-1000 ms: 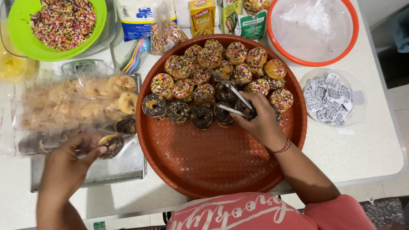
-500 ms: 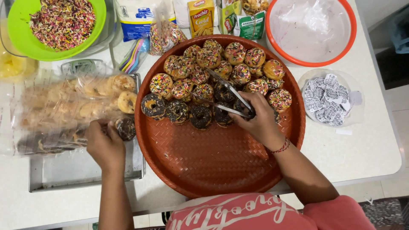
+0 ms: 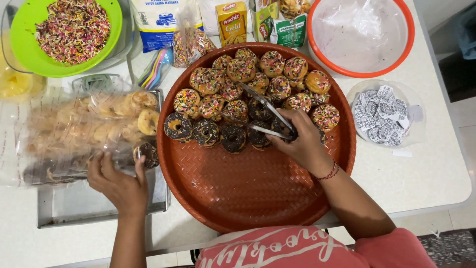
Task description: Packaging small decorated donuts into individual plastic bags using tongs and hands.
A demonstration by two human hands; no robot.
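While the right hand (image 3: pixel 302 144) grips a pair of metal tongs (image 3: pixel 260 116), its fingers are closed around the handle end, and the two open blades point toward ten o'clock over the doughnuts (image 3: pixel 248 94). These doughnuts, some dark with chocolate and most covered in coloured sprinkles, fill the twelve o'clock half of a round brown tray (image 3: pixel 248 193); the six o'clock half of the tray is bare woven surface. A red cord bracelet (image 3: pixel 327 173) sits on the right wrist.

At nine o'clock from the tray, the left hand (image 3: pixel 119 183) lies palm down with fingers spread, resting on a clear plastic sheet (image 3: pixel 64 134) that covers more doughnuts on a metal baking pan (image 3: pixel 89 206). It holds nothing. One dark doughnut (image 3: pixel 147 154) lies just beside its fingertips, at the edge of the sheet.

Further out on the white desk (image 3: pixel 426 173), a green bowl of sprinkles (image 3: pixel 67 34) stands at ten o'clock, an orange-rimmed bowl (image 3: pixel 359 37) lined with clear plastic at one o'clock, and a small clear bag of printed paper pieces (image 3: pixel 384 116) at three o'clock, just beside the tray. Boxes and packets (image 3: pixel 233 22) stand along the twelve o'clock edge.
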